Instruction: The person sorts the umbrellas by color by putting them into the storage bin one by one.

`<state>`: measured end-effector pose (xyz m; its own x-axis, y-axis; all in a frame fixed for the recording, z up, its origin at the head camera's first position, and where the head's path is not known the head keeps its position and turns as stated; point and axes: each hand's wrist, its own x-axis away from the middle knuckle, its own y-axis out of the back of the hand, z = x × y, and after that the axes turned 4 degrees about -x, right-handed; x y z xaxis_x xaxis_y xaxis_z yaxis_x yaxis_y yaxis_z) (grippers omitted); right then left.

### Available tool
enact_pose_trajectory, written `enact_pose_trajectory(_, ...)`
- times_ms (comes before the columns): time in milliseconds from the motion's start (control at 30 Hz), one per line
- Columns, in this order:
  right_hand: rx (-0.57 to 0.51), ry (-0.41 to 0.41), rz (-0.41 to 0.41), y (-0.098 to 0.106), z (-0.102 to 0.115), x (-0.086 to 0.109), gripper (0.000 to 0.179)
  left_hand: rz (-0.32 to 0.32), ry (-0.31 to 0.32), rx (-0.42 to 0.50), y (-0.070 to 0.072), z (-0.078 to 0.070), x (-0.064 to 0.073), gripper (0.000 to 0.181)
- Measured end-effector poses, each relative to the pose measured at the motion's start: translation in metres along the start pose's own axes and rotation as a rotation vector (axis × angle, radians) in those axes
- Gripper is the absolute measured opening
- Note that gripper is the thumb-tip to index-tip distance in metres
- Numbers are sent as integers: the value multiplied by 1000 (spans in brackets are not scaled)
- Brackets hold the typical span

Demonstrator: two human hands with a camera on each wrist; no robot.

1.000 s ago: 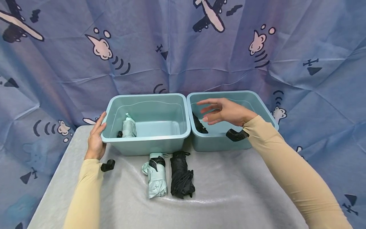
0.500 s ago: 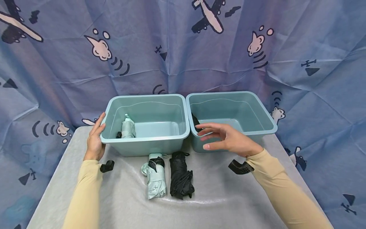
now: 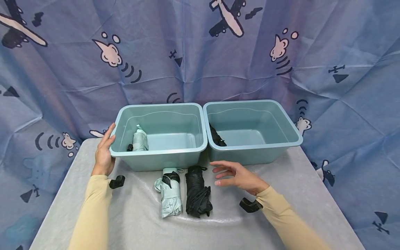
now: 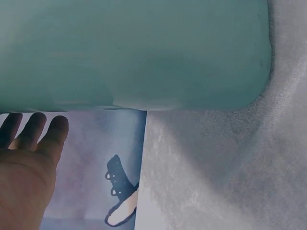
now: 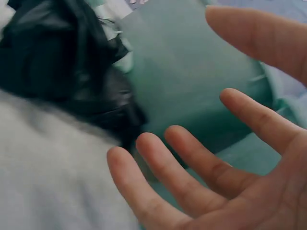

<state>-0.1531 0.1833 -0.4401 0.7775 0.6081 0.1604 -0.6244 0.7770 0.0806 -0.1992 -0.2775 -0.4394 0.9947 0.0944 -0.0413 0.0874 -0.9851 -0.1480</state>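
Note:
My left hand (image 3: 103, 154) rests its straight fingers on the left rim of the left teal bin (image 3: 162, 160). In the left wrist view the fingertips lie right at the bin's edge. My right hand (image 3: 237, 177) is spread, with nothing in it, just right of a folded black umbrella (image 3: 198, 194) lying on the table. Beside that lies a folded pale-green umbrella (image 3: 171, 199) with a black patch near its top. Inside the left bin, a pale-green folded umbrella (image 3: 140, 140) leans at the left end, a small black piece beside it. A black folded item (image 3: 216, 135) lies in the right teal bin (image 3: 247, 154).
Both bins stand side by side at the back of a table with a grey cloth (image 3: 231, 225). Behind them hangs a blue patterned curtain (image 3: 193, 52). A black wrist camera mount (image 3: 251, 205) sits at the right wrist, another (image 3: 117, 181) at the left.
My right hand has come out from over the right bin, moving down toward the black umbrella on the table. My left hand has stayed at the left bin's rim.

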Motion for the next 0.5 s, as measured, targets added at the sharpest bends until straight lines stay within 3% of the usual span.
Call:
enact_pose_trajectory(200, -54, -79, 2, -11, -26, -4, 74, -2, -4, 4, 0, 1, 0, 55)
enact_pose_trajectory(500, -43, -153, -8, -35, -40, -15, 75, 4, -15, 15, 0, 1, 0, 54)
